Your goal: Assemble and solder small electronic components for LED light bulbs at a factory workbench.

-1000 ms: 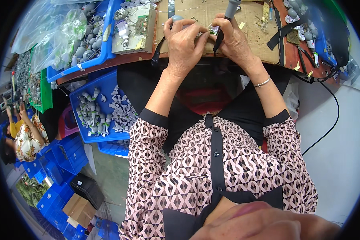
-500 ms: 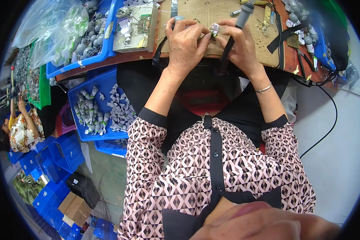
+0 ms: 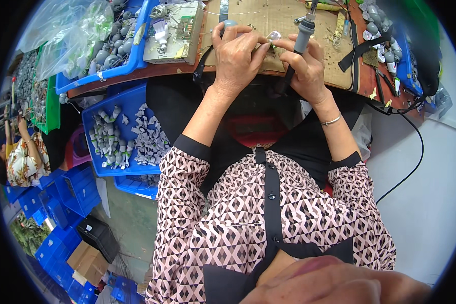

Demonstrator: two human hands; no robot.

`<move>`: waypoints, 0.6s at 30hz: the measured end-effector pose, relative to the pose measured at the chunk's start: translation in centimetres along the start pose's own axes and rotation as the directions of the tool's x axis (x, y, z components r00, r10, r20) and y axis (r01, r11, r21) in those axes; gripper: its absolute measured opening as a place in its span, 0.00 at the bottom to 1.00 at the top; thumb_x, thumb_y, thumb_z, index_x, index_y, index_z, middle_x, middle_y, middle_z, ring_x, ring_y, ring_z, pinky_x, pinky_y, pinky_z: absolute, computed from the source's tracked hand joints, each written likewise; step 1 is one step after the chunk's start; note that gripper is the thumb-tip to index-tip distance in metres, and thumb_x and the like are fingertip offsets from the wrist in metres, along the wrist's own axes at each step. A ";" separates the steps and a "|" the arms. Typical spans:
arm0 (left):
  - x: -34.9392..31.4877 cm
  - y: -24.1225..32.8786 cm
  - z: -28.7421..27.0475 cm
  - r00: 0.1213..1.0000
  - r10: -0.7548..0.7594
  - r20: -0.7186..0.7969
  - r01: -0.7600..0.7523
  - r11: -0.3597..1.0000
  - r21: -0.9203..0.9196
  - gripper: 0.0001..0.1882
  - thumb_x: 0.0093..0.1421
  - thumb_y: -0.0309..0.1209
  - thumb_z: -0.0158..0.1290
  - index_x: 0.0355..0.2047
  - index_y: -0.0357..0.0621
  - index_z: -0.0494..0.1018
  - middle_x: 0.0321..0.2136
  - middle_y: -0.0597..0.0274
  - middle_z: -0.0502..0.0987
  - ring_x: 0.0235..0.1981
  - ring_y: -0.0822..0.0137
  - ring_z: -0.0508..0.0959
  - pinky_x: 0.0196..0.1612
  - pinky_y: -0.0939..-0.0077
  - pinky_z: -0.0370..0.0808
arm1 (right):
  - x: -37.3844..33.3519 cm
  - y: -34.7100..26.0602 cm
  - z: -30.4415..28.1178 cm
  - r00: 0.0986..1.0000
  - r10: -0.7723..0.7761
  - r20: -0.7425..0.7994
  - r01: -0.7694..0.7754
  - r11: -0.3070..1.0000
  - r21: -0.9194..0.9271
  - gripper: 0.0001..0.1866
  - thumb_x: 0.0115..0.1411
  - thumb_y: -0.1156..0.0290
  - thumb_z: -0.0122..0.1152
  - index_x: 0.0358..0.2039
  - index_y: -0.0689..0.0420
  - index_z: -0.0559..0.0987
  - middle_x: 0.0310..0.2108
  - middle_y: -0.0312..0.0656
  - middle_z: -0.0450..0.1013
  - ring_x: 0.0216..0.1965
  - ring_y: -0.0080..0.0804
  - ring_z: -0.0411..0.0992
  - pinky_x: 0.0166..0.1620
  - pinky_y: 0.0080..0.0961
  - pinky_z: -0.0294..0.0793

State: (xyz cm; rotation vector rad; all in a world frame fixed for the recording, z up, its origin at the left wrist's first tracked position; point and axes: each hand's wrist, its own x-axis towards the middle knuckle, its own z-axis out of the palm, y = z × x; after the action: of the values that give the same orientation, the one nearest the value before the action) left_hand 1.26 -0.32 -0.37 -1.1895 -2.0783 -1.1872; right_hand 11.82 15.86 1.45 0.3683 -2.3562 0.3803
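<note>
At the near edge of the cardboard-covered bench, my left hand point(image 3: 238, 58) is closed around a small light bulb. The bulb's grey-blue dome point(image 3: 230, 23) peeks out behind the fingers, and its white end point(image 3: 274, 35) sticks out toward the right; the rest is hidden. A soldering iron point(image 3: 304, 36) with a grey grip rests in my right hand point(image 3: 309, 71), its metal end pointing up and away from the bulb. My right thumb and forefinger reach to the bulb's white end; whether they pinch a wire there is too small to tell.
A white box point(image 3: 180, 54) with a circuit board stands left of the cardboard point(image 3: 268, 11). Blue bins point(image 3: 136, 66) of bulbs sit beyond it, and a lower blue tray point(image 3: 106, 171) holds more parts. Pliers point(image 3: 385, 81) and a black cable point(image 3: 423, 147) lie right. Another person sits far left.
The soldering iron has shifted in my right hand, and its metal end now shows at the top. My right fingers have changed their curl near the bulb. The left hand has barely moved.
</note>
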 end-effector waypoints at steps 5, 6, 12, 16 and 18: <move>0.1 0.3 0.1 1.000 -0.024 -0.009 0.024 1.000 0.003 0.03 0.56 0.32 0.61 0.27 0.50 0.78 0.22 0.68 0.78 0.42 0.66 0.77 0.61 0.54 0.55 | -0.1 0.0 0.0 1.000 -0.006 0.029 0.006 1.000 -0.007 0.15 0.47 0.83 0.64 0.33 0.51 0.73 0.47 0.35 0.80 0.52 0.42 0.72 0.55 0.36 0.67; 0.2 0.3 0.2 1.000 -0.024 -0.010 0.024 1.000 0.001 0.03 0.56 0.32 0.61 0.27 0.50 0.78 0.22 0.68 0.78 0.42 0.66 0.77 0.61 0.54 0.55 | 0.0 0.0 -0.2 1.000 -0.006 0.031 0.006 1.000 -0.009 0.15 0.47 0.83 0.64 0.33 0.51 0.73 0.47 0.35 0.80 0.52 0.42 0.72 0.55 0.36 0.67; 0.1 0.3 0.0 0.999 -0.035 -0.003 0.035 0.999 0.011 0.04 0.55 0.33 0.61 0.27 0.49 0.78 0.21 0.67 0.78 0.42 0.66 0.77 0.61 0.53 0.55 | 0.5 -0.3 -3.4 0.993 -0.116 -0.004 0.116 0.988 0.100 0.12 0.58 0.68 0.68 0.38 0.54 0.73 0.38 0.42 0.81 0.42 0.45 0.77 0.46 0.36 0.75; 0.1 0.4 0.1 0.999 -0.047 -0.002 0.047 0.999 0.027 0.05 0.55 0.33 0.61 0.27 0.49 0.78 0.21 0.67 0.77 0.41 0.66 0.77 0.61 0.52 0.56 | 0.0 -1.1 -7.3 1.000 -0.024 0.011 0.022 0.981 0.193 0.23 0.67 0.52 0.57 0.52 0.57 0.72 0.27 0.41 0.76 0.27 0.38 0.73 0.29 0.30 0.72; -0.1 0.4 0.2 0.999 -0.043 -0.011 0.044 0.998 0.036 0.05 0.55 0.33 0.61 0.27 0.49 0.78 0.21 0.68 0.77 0.40 0.66 0.77 0.61 0.52 0.56 | -0.4 -1.7 -8.2 0.998 0.007 -0.064 0.006 0.982 0.188 0.25 0.68 0.51 0.55 0.53 0.59 0.72 0.25 0.40 0.71 0.25 0.33 0.68 0.28 0.28 0.67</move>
State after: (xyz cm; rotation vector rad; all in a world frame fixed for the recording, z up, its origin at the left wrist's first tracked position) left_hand 1.60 -0.10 -0.36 -1.1253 -2.1192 -1.1677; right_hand 17.69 17.45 7.28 0.4373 -2.2643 0.6083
